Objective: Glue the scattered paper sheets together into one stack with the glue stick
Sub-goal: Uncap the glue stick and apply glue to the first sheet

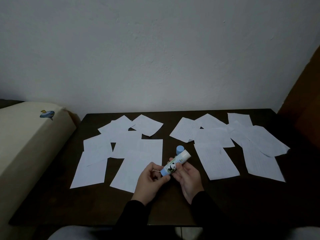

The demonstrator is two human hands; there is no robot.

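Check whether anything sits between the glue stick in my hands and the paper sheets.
Nothing visible does. The glue stick is uncapped; its blue cap stands on the table behind it, between the left sheets and right sheets.

Wearing black long sleeves (136, 212), dark fabric reaching down to both wrists and ending in plain cuffs. Leaving left hand (152, 181) and right hand (189, 177) bare: showing no gloves, and no rings or watch clear enough to make out in dim light. Wearing pale grey trousers (69, 233), showing only as soft, blurred shapes over both knees along bottom edge of view. Showing no print or marking on sleeves.
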